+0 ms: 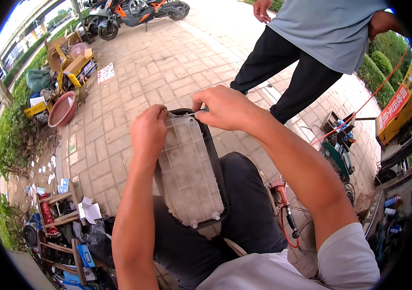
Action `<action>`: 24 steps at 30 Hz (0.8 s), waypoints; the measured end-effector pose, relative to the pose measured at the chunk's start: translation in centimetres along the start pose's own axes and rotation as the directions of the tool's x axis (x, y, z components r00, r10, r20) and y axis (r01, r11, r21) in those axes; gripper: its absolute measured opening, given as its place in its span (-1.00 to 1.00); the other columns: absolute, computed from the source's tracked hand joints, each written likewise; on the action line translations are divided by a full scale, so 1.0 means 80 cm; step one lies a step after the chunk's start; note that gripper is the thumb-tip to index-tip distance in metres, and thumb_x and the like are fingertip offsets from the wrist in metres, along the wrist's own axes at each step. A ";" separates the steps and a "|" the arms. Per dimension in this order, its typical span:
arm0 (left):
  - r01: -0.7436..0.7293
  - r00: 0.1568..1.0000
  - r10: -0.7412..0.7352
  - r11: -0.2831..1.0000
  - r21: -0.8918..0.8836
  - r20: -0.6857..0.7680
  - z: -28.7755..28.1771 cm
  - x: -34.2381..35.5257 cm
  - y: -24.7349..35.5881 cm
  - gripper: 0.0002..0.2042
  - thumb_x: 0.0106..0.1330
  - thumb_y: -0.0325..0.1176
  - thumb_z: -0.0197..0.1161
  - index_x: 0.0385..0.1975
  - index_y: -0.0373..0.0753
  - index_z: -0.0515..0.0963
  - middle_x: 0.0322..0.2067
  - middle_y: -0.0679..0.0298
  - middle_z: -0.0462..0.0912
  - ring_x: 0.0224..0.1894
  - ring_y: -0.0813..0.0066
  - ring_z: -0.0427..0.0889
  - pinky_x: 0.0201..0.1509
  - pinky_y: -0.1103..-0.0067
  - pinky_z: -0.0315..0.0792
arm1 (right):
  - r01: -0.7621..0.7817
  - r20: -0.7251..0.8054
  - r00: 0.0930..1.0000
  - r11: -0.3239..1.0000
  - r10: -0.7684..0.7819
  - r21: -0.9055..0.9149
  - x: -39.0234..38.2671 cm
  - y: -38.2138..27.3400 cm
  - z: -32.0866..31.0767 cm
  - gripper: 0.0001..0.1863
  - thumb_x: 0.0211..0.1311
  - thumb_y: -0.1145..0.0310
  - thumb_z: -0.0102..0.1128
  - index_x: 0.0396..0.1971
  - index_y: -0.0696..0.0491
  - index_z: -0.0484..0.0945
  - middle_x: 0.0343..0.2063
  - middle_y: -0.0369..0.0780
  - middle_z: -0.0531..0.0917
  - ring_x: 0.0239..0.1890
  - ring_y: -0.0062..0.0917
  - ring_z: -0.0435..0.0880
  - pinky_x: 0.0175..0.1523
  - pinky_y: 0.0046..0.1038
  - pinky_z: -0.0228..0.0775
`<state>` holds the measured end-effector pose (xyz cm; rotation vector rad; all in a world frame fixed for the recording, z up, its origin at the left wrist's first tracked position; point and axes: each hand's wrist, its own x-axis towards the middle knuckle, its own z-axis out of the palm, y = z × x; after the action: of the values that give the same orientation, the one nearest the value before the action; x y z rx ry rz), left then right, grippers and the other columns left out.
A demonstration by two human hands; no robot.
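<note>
A long ribbed panel (189,164) of translucent, whitish plastic, set in a black rim (214,162), lies tilted across my lap; it looks like the underside of a scooter seat. At its far left corner, my left hand (149,130) is closed, thumb and finger pinching the edge. My right hand (225,107) is at the far right corner, its fingers pinched together by the black rim. What lies between the right fingertips is too small to make out. Small pegs stick out along the panel's near edge.
A person (307,53) stands close ahead on the right. A red-handled air tool (279,186) with a hose lies by my right knee. Boxes (81,66) and a pink basin (63,110) stand far left. A wooden rack (61,212) with clutter is near left; a scooter (140,13) is parked behind.
</note>
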<state>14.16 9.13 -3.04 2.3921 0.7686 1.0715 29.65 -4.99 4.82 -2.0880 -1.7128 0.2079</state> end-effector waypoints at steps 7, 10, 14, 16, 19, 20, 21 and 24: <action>0.005 1.000 -0.005 1.000 -0.003 0.009 -0.004 -0.002 -0.005 -0.86 0.34 -0.32 0.19 -0.29 -0.23 0.62 -0.34 0.08 0.69 -0.28 0.00 0.63 -0.23 0.25 0.48 | -0.066 -0.007 0.998 0.982 0.068 0.177 -0.003 0.010 0.011 -0.77 0.12 0.32 0.24 -0.31 0.17 0.62 -0.42 -0.06 0.71 -0.38 -0.23 0.69 -0.27 -0.33 0.47; 0.020 1.000 -0.020 1.000 -0.015 0.015 -0.005 -0.002 -0.008 -0.86 0.34 -0.33 0.20 -0.28 -0.24 0.62 -0.33 0.07 0.69 -0.27 0.00 0.63 -0.23 0.25 0.48 | -0.085 -0.099 0.990 0.983 0.102 0.160 -0.019 0.008 0.036 -0.78 0.11 0.29 0.22 -0.31 0.10 0.65 -0.45 -0.08 0.71 -0.39 -0.22 0.69 -0.27 -0.27 0.49; 0.014 1.000 -0.013 1.000 -0.027 0.027 -0.003 -0.001 -0.003 -0.86 0.34 -0.33 0.20 -0.28 -0.24 0.63 -0.32 0.06 0.69 -0.27 0.00 0.63 -0.22 0.26 0.49 | -0.024 -0.266 0.963 0.996 0.046 0.084 -0.039 0.009 0.063 -0.79 0.10 0.29 0.20 -0.31 0.05 0.67 -0.46 -0.09 0.71 -0.39 -0.21 0.69 -0.27 -0.24 0.50; 0.040 0.998 -0.039 0.999 -0.023 0.046 -0.001 -0.002 0.001 -0.86 0.34 -0.33 0.20 -0.29 -0.25 0.63 -0.31 0.07 0.69 -0.27 0.00 0.64 -0.22 0.26 0.49 | -0.064 -0.114 0.990 0.986 0.082 0.155 -0.026 0.012 0.036 -0.80 0.09 0.31 0.19 -0.32 0.05 0.66 -0.47 -0.10 0.71 -0.40 -0.20 0.69 -0.28 -0.23 0.50; 0.019 0.999 -0.017 0.998 -0.054 0.039 -0.001 0.000 0.008 -0.86 0.33 -0.35 0.21 -0.29 -0.25 0.63 -0.31 0.08 0.70 -0.26 0.01 0.64 -0.21 0.28 0.49 | -0.062 0.042 0.997 0.993 0.058 0.101 0.004 0.015 -0.004 -0.81 0.09 0.32 0.18 -0.33 0.06 0.66 -0.48 -0.10 0.70 -0.42 -0.20 0.69 -0.30 -0.23 0.50; 0.004 1.000 -0.002 0.998 -0.069 0.031 0.000 0.000 0.008 -0.87 0.33 -0.35 0.21 -0.29 -0.26 0.63 -0.30 0.09 0.70 -0.26 0.01 0.64 -0.21 0.28 0.49 | -0.046 0.086 0.995 0.997 0.041 0.059 0.010 0.014 -0.007 -0.81 0.09 0.32 0.18 -0.33 0.06 0.66 -0.48 -0.09 0.70 -0.42 -0.20 0.69 -0.30 -0.23 0.50; 0.004 0.999 -0.002 0.998 -0.057 0.036 -0.002 0.000 0.005 -0.87 0.33 -0.35 0.21 -0.29 -0.26 0.63 -0.30 0.09 0.70 -0.26 0.01 0.64 -0.21 0.29 0.49 | -0.016 0.043 0.999 0.998 0.014 0.061 0.010 0.013 0.000 -0.83 0.08 0.33 0.20 -0.35 0.05 0.66 -0.49 -0.11 0.70 -0.41 -0.20 0.69 -0.32 -0.22 0.50; 0.021 1.000 -0.021 1.000 -0.017 0.020 -0.009 -0.005 -0.011 -0.87 0.32 -0.36 0.21 -0.29 -0.25 0.63 -0.31 0.10 0.70 -0.27 0.03 0.64 -0.21 0.30 0.50 | -0.045 -0.168 0.984 0.994 0.061 0.099 -0.017 -0.006 0.050 -0.88 0.09 0.36 0.21 -0.38 0.02 0.65 -0.50 -0.14 0.71 -0.42 -0.18 0.68 -0.33 -0.18 0.48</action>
<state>13.11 9.62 -3.32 2.3715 0.7729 1.0398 27.36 -5.31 1.24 -2.0220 -1.5194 0.1199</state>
